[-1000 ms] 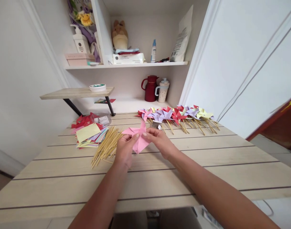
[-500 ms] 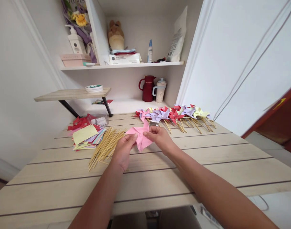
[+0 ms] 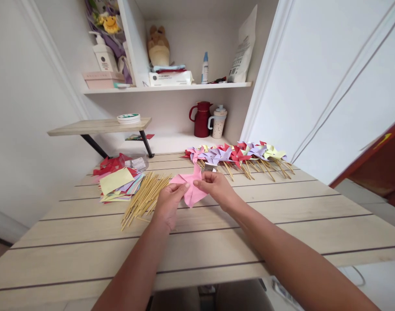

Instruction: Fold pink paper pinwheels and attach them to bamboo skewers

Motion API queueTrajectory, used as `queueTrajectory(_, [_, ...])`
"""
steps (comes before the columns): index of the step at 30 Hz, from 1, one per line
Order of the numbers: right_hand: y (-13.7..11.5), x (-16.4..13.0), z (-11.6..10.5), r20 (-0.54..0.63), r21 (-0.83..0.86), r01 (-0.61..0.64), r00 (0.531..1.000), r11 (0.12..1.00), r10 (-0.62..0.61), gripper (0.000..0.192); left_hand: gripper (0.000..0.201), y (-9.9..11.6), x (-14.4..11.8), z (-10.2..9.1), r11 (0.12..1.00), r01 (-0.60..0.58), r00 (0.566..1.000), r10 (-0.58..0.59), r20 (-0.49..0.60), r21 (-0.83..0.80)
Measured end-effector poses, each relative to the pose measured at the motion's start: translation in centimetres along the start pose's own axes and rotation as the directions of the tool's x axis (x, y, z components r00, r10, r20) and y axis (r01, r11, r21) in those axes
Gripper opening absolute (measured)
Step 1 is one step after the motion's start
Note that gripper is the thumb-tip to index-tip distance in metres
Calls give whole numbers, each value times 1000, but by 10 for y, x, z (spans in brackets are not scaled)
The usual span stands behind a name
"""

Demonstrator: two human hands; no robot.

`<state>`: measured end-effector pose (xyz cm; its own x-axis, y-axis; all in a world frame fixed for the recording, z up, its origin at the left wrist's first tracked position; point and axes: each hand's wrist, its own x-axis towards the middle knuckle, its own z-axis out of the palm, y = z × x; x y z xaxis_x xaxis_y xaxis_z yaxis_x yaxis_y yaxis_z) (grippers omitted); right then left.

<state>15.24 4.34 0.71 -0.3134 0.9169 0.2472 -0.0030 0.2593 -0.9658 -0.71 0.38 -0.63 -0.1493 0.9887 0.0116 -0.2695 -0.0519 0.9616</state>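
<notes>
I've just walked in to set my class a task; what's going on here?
A person's left hand and right hand pinch a pink paper pinwheel above the table; no stick shows on it. Loose sticks lie near the left hand, with stacked coloured paper to their left. Pinwheels on sticks lie together farther back, to the right.
</notes>
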Motion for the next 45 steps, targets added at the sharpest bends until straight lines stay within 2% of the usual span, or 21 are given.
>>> queueTrajectory(4, [0, 0, -1, 8, -9, -14, 1000, 1000, 14, 37, 31, 0, -2, 1, 1000, 12, 1000, -12, 12, 20])
queueTrajectory(8, [1, -1, 2, 26, -12, -12, 1000, 1000, 13, 32, 31, -2, -3, 3, 1000, -2, 997, 3, -71, 19])
queueTrajectory(12, [1, -2, 4, -49, -49, 91, 994, 995, -94, 19, 29, 1, -3, 5, 996, -14, 993, 4, -119, -85])
queueTrajectory(14, [-2, -2, 1, -91, -106, 169, 980, 980, -179, 22, 24, 6, -2, 3, 987, 3, 983, -32, -181, -159])
queueTrajectory(16, [-4, -3, -2, -82, -212, 268, 953, 940, -290, 25, 16, 12, -1, 0, 970, 17, 964, -81, -253, -243])
queueTrajectory(19, [-7, -4, -6, 14, -403, 459, 868, 792, -496, 24, 8, 18, 1, -6, 932, -4, 942, -118, -313, -362])
queueTrajectory(22, [-6, -7, -2, 102, -503, 569, 787, 651, -608, 27, 10, 19, 3, -10, 904, -3, 944, -138, -299, -427])
queueTrajectory(24, [-5, -8, 3, 130, -524, 591, 767, 613, -628, 26, 12, 17, 3, -10, 898, 10, 955, -138, -261, -440])
queueTrajectory(28, [-3, -10, 11, 124, -559, 567, 779, 605, -615, 17, 19, 14, 2, -9, 906, 17, 972, -114, -204, -423])
queueTrajectory(35, [-2, -8, 9, 111, -528, 579, 772, 621, -625, 9, 22, 14, -1, -4, 918, -20, 983, -53, -174, -396])
queueTrajectory(39, [-3, -10, 12, 109, -501, 564, 794, 656, -599, 5, 26, 13, -2, -3, 923, -17, 987, -46, -156, -385])
queueTrajectory(45, [-1, -7, 14, 25, -421, 505, 837, 753, -547, 7, 29, 13, -2, -2, 926, 3, 988, -62, -144, -376])
